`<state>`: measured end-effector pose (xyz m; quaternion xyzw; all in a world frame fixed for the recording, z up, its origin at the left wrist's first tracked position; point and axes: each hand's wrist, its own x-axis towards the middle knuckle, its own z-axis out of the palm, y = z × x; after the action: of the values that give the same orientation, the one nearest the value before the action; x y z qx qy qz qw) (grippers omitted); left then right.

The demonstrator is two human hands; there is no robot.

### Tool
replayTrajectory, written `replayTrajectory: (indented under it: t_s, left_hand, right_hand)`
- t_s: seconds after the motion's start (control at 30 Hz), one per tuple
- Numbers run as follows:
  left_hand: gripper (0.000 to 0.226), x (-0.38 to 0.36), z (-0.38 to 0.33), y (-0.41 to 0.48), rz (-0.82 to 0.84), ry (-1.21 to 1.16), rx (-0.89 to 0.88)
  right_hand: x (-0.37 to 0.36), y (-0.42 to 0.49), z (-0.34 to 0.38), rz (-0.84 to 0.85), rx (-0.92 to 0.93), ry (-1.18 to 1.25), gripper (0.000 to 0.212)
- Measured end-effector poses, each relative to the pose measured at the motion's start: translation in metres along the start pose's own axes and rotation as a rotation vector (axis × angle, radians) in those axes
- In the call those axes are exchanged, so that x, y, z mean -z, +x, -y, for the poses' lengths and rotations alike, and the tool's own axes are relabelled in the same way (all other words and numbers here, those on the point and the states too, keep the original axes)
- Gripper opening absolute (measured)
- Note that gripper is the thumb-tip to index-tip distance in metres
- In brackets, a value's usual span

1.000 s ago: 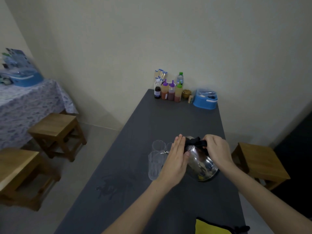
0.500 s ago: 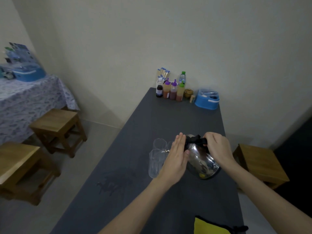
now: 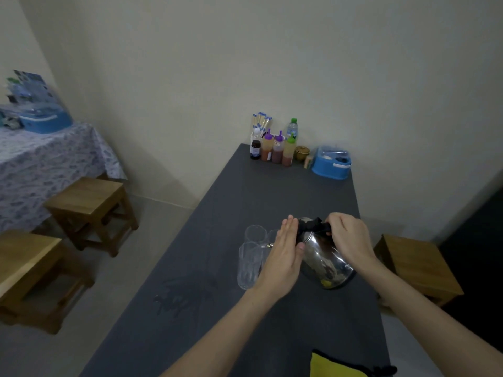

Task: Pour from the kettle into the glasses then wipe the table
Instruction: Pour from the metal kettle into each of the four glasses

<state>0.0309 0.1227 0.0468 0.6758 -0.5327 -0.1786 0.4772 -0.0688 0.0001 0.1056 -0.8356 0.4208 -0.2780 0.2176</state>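
Right hand (image 3: 349, 240): fingers clenched on kettle (image 3: 324, 257) handle
Left hand (image 3: 284, 258): flat, released, against kettle
Kettle: tilted toward glasses (image 3: 249, 263)

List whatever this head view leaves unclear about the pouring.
- Spout tip of the kettle: hidden behind the left hand, so no stream shows.
- Water level in the near glass: clear glass, too faint to read.
- How many glasses stand behind: the left hand covers part of the group.
- Yellow cloth: cut off by the bottom edge.
- Labels on the sauce bottles: too small.
- Right hand: its grip covers the handle.
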Motion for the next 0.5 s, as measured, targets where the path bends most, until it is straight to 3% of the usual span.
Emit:
replayTrajectory:
  t_s: [0.5]
  left_hand:
    - [0.054, 0.001, 0.000, 0.009, 0.000, -0.007, -0.008]
  right_hand:
    - [0.005, 0.012, 0.003, -0.002, 0.058, -0.055, 0.040]
